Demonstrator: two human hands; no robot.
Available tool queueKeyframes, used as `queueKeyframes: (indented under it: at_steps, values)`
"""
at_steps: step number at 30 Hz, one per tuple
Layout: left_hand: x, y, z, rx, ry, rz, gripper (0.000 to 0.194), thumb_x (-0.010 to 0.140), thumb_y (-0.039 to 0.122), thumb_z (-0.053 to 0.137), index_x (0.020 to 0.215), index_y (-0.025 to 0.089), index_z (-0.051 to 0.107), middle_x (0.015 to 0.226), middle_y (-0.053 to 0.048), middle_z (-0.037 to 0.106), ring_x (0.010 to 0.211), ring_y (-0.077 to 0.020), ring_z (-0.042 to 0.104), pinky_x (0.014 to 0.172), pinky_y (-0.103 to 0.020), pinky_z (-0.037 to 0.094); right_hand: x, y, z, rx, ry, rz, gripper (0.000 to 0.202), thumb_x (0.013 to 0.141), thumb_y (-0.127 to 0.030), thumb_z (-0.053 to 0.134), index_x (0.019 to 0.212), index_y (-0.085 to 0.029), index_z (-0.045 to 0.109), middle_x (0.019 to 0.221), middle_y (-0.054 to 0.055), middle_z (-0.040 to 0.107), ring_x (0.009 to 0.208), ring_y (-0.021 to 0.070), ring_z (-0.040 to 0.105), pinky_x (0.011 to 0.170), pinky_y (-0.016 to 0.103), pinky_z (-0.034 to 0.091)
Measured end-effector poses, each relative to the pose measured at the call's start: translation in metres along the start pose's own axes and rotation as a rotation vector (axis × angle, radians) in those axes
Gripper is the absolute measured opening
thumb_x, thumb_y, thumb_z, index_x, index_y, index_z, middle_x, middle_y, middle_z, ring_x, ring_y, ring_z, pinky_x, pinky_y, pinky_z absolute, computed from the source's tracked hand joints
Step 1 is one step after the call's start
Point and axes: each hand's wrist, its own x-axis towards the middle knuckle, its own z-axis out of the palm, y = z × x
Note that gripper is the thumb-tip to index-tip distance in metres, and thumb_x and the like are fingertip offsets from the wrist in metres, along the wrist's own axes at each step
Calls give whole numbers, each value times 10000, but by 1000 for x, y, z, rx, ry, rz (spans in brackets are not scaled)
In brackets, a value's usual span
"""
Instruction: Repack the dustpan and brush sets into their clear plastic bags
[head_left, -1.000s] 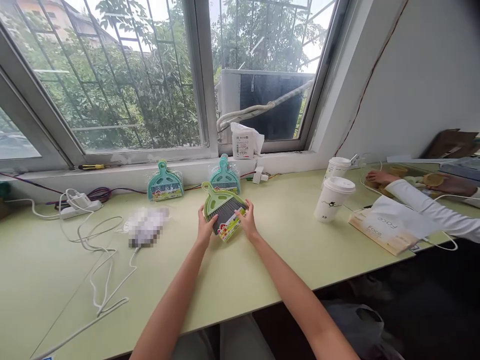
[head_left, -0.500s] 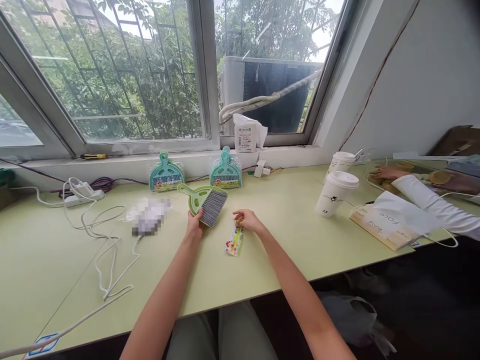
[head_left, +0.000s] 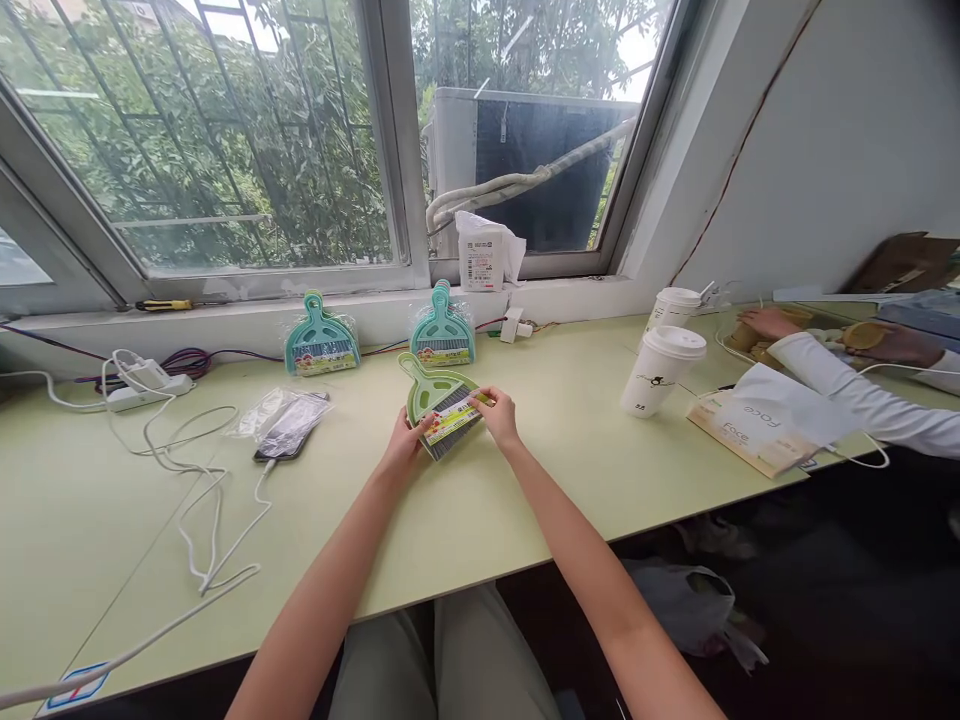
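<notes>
A small green dustpan (head_left: 425,384) with a grey-bristled brush (head_left: 466,434) nested in it is tilted above the table. My left hand (head_left: 406,440) grips its lower left edge, fingers closed. Across the bristles lies a printed label card (head_left: 450,418), yellow-green and white with red fruit pictures. The card's right end is pinched in my right hand (head_left: 498,412), while its left end meets my left thumb. Whether the card is fixed to the brush I cannot tell.
Two wrapped teal dustpan sets (head_left: 321,336) lean by the sill. A phone (head_left: 294,430) under plastic and white cables lie left, near a power strip (head_left: 148,390). Paper cups (head_left: 660,372) and a tissue pack (head_left: 742,430) stand right. Another person's sleeved arm (head_left: 847,385) is at far right.
My right hand has lifted the label card off the table and laid it across the brush bristles. The dustpan has turned and come slightly to the right in my left hand.
</notes>
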Motion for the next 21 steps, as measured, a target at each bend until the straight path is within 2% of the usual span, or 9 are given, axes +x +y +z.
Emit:
queueKeyframes:
  at_steps: [4,8,12,16,21]
  values:
    - [-5,3,4,38,-18,19,638,568,173,838,1118,177,514,1094,-80,657,960,-212,657,849,-338,543,-6,-2,7,-142,-36,-161,112,766,-300,629,811,-203,666,865,38,702,808,192,641,747,310,517]
    - [-4,3,2,38,-14,22,631,573,154,818,1128,180,519,1097,-76,657,961,-211,659,844,-336,543,-9,-5,9,-221,-10,-246,102,811,-278,586,830,-208,659,878,42,704,828,199,640,763,314,507]
    - [0,2,1,30,4,1,643,561,162,823,1130,180,525,1092,-85,664,920,-229,672,813,-355,554,-11,-6,8,-307,26,-260,98,833,-255,568,852,-215,655,915,43,708,833,204,638,747,314,497]
    - [-1,3,5,23,6,30,658,524,136,835,1108,174,535,1074,-78,670,965,-235,659,838,-340,545,-12,-6,8,-326,66,-266,105,841,-243,555,869,-213,652,915,46,703,837,208,635,754,319,488]
    - [-5,5,7,30,-24,3,631,603,237,831,1153,186,527,1117,-91,661,944,-230,669,839,-355,550,-15,-8,10,-290,79,-184,124,855,-272,547,893,-210,648,934,70,691,871,221,622,814,337,482]
